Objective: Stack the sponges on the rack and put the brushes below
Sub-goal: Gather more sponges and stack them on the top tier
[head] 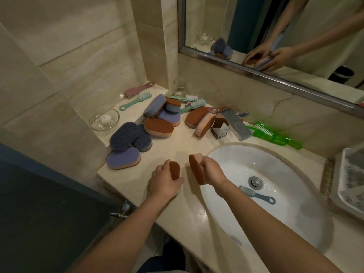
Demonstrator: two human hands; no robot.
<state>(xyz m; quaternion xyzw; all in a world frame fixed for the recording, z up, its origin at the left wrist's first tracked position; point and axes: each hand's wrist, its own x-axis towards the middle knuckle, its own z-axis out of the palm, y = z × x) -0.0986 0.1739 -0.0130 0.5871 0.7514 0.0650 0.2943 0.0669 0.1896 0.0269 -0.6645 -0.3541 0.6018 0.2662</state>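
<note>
head view: both hands grip upright brown-faced sponges, left hand [164, 181] one [175, 170], right hand [211, 171] another [196, 169].

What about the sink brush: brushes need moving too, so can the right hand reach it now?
Probably not yet: the right hand grips a sponge, though the grey brush lies uncovered in the sink nearby.

Left hand [163, 182] round one sponge [175, 170], right hand [211, 172] round another sponge [196, 169]

The left hand [163, 181] covers most of the left sponge [175, 170], the right hand [213, 172] the back of the right sponge [196, 170] — the rack [343, 174], well right of those fingers, runs off the edge.
</note>
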